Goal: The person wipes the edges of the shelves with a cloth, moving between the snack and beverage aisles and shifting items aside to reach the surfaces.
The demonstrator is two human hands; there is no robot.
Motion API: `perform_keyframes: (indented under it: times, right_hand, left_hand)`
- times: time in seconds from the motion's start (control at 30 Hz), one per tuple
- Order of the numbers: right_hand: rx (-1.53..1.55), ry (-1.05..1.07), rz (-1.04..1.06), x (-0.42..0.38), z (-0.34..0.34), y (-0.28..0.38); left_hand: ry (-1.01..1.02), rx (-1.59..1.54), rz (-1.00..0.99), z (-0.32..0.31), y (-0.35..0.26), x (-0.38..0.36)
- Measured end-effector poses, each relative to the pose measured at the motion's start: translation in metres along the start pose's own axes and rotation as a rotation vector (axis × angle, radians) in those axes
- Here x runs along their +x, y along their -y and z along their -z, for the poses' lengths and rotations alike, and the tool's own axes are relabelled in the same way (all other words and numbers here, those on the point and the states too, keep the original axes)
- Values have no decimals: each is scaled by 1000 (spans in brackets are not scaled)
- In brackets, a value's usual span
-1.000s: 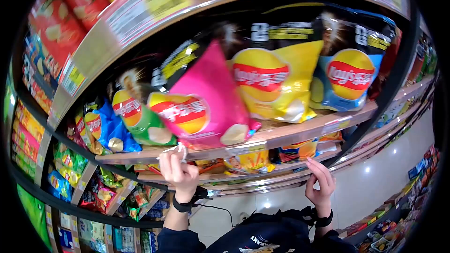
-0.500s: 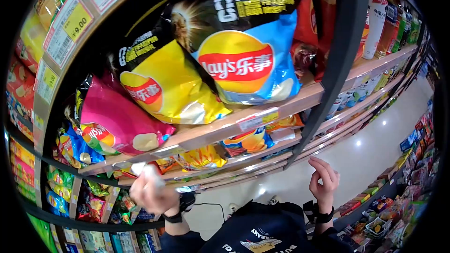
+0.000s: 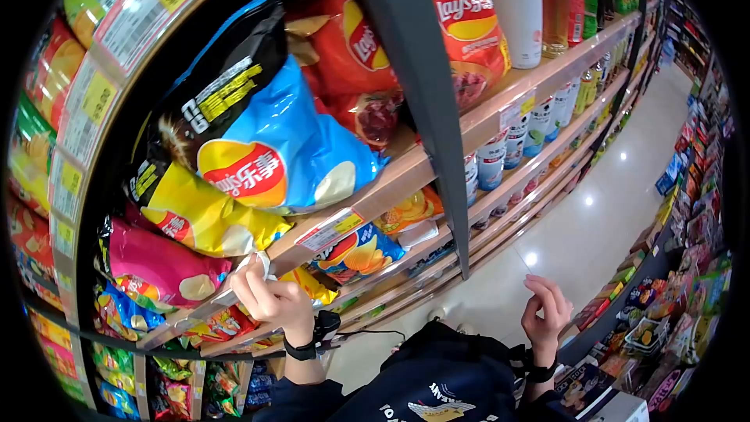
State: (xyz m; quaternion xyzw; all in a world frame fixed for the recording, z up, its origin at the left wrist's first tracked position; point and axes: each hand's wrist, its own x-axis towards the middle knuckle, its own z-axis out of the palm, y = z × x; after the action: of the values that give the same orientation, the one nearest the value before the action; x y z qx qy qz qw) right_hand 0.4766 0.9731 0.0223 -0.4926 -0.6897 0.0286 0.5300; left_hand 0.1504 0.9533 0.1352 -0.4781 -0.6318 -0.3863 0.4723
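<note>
My left hand (image 3: 269, 297) is closed on a crumpled white cloth or tissue (image 3: 262, 262) at the front edge of the shelf with the large chip bags. The cloth meets the shelf's front rail (image 3: 293, 254), just below a yellow Lay's bag (image 3: 211, 215). Left of the hand lies a pink chip bag (image 3: 160, 262); above it leans a big blue and black Lay's bag (image 3: 293, 148). My right hand (image 3: 545, 312) hangs over the aisle with loosely bent fingers and nothing in it. Both wrists wear black bands.
A dark shelf upright (image 3: 418, 94) divides the chip bags from a red Lay's bag (image 3: 469, 31) and bottles (image 3: 519, 8) to the right. Lower shelves hold more snack packets (image 3: 363, 252). Across the pale floor (image 3: 500, 289), another packed shelf curves along the right side.
The view has shifted right along the shelf, showing more bottles and the red bag. My left hand has moved right along the rail with the cloth. My right hand stays bent over the aisle.
</note>
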Motion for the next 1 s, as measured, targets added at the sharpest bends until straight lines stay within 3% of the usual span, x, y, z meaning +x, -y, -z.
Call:
perform_keyframes:
  times: [0.43,0.53,0.77,0.87,0.9,1.0]
  right_hand:
    - [-61,37,34,29,-26,-3]
    - [-35,70,104,48,-49,4]
    - [67,69,250,79,-90,9]
    - [111,100,258,83,-92,3]
    - [145,92,261,85,-92,-3]
    - [179,94,255,95,-87,-22]
  left_hand:
    - [-69,-147,83,-8,-13,-7]
    - [-86,-164,-106,-14,-4,-14]
    - [-64,-253,-130,-14,0,-14]
    - [-89,-436,-207,-9,-4,-20]
    - [-228,-530,-348,-17,-3,-21]
    - [-559,-472,-519,-33,-34,-27]
